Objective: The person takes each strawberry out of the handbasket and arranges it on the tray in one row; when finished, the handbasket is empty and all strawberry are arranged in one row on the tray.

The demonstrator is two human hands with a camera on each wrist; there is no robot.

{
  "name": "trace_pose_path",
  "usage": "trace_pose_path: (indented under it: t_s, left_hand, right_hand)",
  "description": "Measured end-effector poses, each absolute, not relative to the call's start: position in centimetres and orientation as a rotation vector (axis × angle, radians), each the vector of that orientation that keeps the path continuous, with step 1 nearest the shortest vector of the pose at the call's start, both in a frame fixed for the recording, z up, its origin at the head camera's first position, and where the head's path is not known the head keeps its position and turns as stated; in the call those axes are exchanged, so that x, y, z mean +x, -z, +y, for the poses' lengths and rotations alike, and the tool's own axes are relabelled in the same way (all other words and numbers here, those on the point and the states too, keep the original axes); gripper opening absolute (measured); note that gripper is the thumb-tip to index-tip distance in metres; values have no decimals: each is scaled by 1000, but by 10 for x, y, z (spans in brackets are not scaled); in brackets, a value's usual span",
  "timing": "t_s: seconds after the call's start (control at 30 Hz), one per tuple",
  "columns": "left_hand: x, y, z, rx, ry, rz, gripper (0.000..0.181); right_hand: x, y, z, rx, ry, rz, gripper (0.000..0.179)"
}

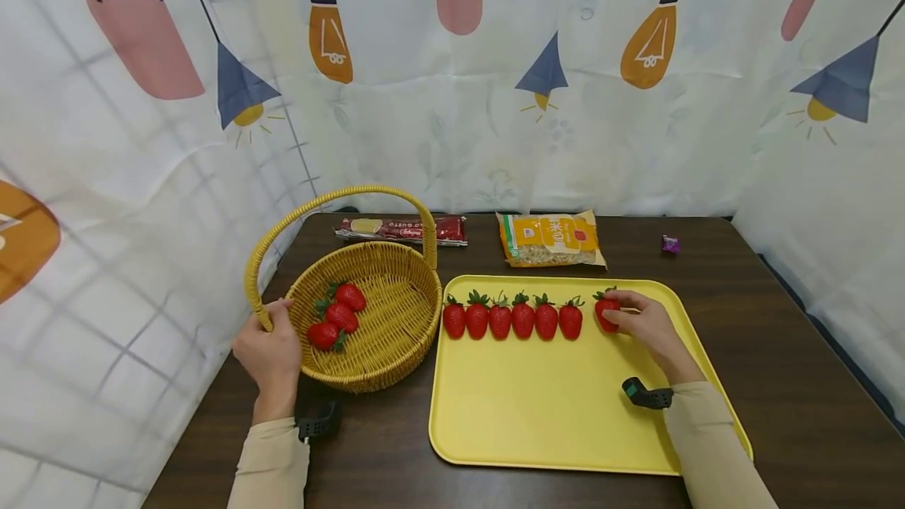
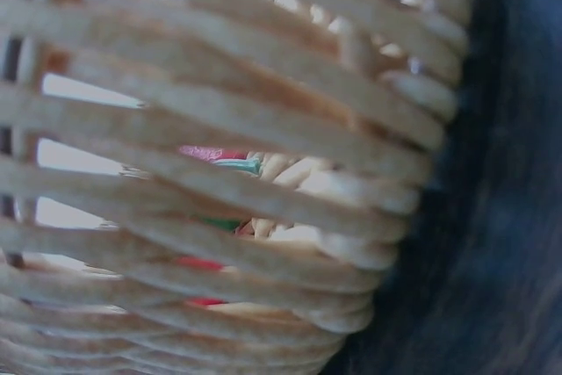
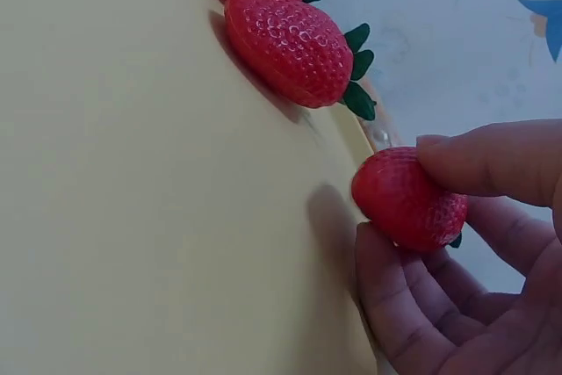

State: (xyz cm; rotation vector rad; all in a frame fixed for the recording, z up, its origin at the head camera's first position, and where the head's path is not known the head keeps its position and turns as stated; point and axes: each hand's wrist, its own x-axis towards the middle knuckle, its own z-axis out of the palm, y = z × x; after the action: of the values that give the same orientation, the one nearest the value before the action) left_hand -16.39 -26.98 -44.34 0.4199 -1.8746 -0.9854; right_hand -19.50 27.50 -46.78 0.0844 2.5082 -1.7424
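A strawberry (image 3: 406, 199) is pinched between the thumb and fingers of my right hand (image 1: 646, 326), over the right part of the yellow tray (image 1: 544, 415). To its left, several strawberries (image 1: 523, 320) lie in a row along the tray's far edge, leaves pointing away. My left hand (image 1: 274, 348) grips the lower left end of the handle on the woven yellow basket (image 1: 382, 375). Inside the basket rest 3 strawberries (image 1: 342, 317) near its left wall. In the left wrist view the basket weave (image 2: 219, 129) fills most of the picture, and the left hand is hidden.
Behind the basket lies a long red packet (image 1: 445, 231). A yellow and clear food bag (image 1: 551, 238) sits beyond the tray, with a small purple wrapped sweet (image 1: 670, 244) to its right. A patterned curtain (image 1: 452, 124) borders the dark table (image 1: 382, 454).
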Motion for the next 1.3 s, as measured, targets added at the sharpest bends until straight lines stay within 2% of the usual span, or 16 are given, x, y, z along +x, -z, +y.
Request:
trace_pose_path:
  t_s: [0.57, 1.3]
  left_hand:
    - [-166, 448, -273, 425, 988, -1866, 34]
    - [-165, 446, -272, 432, 1003, -1870, 35]
  right_hand:
    - [-194, 466, 274, 131, 1599, 2485, 51]
    - [-195, 474, 273, 51, 1698, 2445, 49]
